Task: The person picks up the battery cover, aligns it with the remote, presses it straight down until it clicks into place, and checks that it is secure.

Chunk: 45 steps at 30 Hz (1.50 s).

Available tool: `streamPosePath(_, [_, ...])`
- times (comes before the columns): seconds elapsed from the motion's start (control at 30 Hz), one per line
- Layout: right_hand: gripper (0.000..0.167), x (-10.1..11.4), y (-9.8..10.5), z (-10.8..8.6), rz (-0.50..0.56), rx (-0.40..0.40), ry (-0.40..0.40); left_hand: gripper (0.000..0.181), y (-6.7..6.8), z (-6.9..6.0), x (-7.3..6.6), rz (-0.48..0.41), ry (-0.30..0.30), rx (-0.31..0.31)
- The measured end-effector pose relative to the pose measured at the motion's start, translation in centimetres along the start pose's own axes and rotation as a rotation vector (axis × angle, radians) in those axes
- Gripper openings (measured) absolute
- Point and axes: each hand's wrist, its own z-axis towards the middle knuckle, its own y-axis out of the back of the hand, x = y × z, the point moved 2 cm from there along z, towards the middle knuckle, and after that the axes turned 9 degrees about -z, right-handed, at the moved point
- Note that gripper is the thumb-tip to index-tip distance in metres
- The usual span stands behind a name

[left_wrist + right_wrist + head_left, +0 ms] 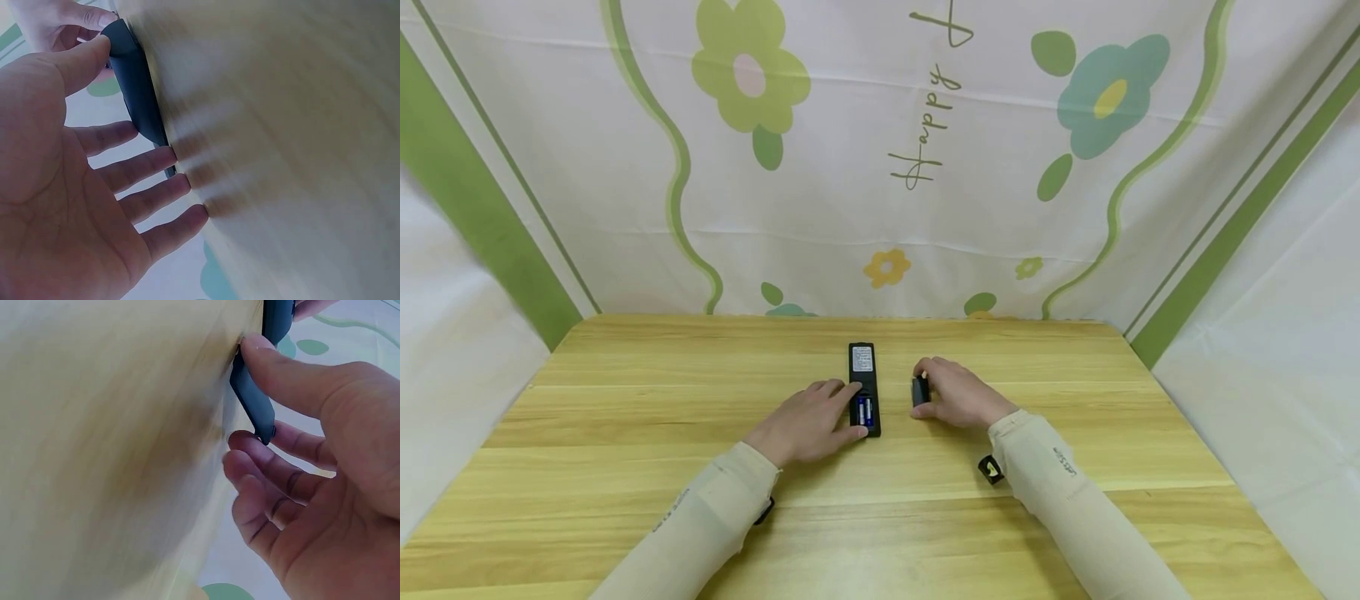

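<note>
A black remote control [862, 379] lies back side up on the wooden table, its battery compartment uncovered towards the near end. Two blue-and-silver batteries [866, 411] sit side by side in that compartment. My left hand [808, 421] rests at the remote's left side, thumb touching the near end and index finger further up. In the left wrist view its fingers are fairly straight along the remote [139, 87]. To the right of the remote, my right hand [958, 393] pinches a small dark battery cover [253, 400] between thumb and fingers, apart from the remote in the head view.
The light wooden table [880, 533] extends around both hands. Behind it hangs a white cloth [850, 200] printed with flowers. A small black piece [990, 469] shows beside the right sleeve, and another dark piece [764, 511] by the left sleeve.
</note>
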Motion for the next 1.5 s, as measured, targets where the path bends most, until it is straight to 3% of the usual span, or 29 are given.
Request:
streamPosePath(0.43, [0.019,-0.2,0.5,-0.2,0.099,-0.094,0.043,0.069,-0.1,0.0,0.0,-0.001,-0.001,-0.003])
streamPosePath(0.77, [0.014,0.0,1.0,-0.2,0.22,-0.167,0.05,0.071,-0.1,0.0,0.1,-0.004,0.012,0.015])
streamPosePath(1.1, [0.012,2.1,1.4,0.2,0.357,-0.287,0.087,0.072,0.0,-0.1,0.2,-0.013,0.006,0.017])
streamPosePath(1.5, [0.013,4.1,0.3,0.8,0.443,-0.248,0.151,0.073,0.1,0.0,0.2,-0.028,0.011,0.011])
